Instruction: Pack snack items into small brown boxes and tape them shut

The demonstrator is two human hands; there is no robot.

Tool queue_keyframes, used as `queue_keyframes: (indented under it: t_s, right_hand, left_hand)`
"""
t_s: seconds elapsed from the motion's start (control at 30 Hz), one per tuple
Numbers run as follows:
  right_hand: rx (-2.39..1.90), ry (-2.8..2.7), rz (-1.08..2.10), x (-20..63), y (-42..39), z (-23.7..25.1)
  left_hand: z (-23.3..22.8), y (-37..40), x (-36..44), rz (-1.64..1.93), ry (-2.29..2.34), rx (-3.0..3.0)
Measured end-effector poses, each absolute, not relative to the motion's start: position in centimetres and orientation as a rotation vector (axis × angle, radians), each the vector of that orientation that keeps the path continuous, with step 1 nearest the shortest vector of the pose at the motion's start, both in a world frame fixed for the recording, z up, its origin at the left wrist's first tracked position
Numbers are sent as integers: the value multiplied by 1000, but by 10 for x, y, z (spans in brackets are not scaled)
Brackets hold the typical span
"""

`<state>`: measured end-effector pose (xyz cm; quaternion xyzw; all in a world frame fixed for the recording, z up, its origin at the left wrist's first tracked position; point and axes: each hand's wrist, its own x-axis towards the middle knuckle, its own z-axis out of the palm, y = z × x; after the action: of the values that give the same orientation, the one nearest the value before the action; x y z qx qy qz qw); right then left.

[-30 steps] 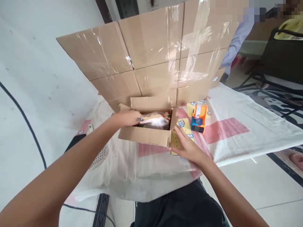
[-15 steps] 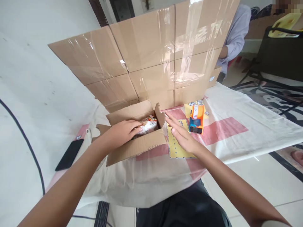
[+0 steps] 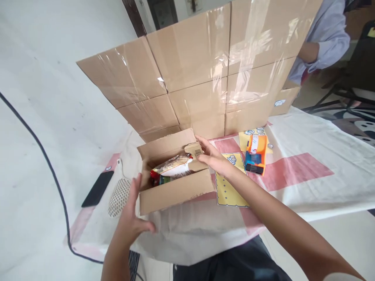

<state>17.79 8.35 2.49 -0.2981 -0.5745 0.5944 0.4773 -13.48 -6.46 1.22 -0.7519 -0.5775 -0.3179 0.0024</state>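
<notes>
A small open cardboard box (image 3: 175, 191) sits on the white and pink cloth (image 3: 293, 171). Inside it lie snack packets (image 3: 171, 168). My right hand (image 3: 212, 156) presses the box's right side flap (image 3: 196, 154) inward over the packets. My left hand (image 3: 131, 216) is at the box's left end, fingers spread, thumb by the lower left corner, holding nothing. A yellow sticker sheet (image 3: 230, 187) lies just right of the box. Beyond it rests an orange and blue tape dispenser (image 3: 255, 154).
A wall of taped cardboard boxes (image 3: 199, 74) stands behind the small box. A black phone (image 3: 97, 188) and a white mesh object (image 3: 118, 197) lie at the left. A black cable (image 3: 38, 136) runs over the floor. Another person's sleeve (image 3: 325, 39) shows at the top right.
My left hand has come out of the box and moved to its left end. My right hand has moved from above the sticker sheet onto the right flap and is folding it in.
</notes>
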Motion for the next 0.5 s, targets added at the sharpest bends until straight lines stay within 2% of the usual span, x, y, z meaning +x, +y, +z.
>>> queue_keyframes:
  t_s: [0.1, 0.2, 0.3, 0.4, 0.5]
  right_hand:
    - [-778, -1450, 1372, 177, 81, 28]
    - [-760, -1580, 1227, 177, 79, 29]
    - [-715, -1686, 1127, 180, 78, 27]
    - [-671, -1677, 1203, 186, 79, 21]
    - [-605, -1633, 1319, 194, 79, 16]
  left_hand:
    - [10, -58, -133, -919, -1649, -2473]
    - [27, -50, -128, -1022, -1561, -2404]
    - [41, -39, -115, -1152, -1900, -2010]
    - [45, -27, -97, -1172, -2074, -1854]
    - [45, -27, -81, -1019, -1905, -1920]
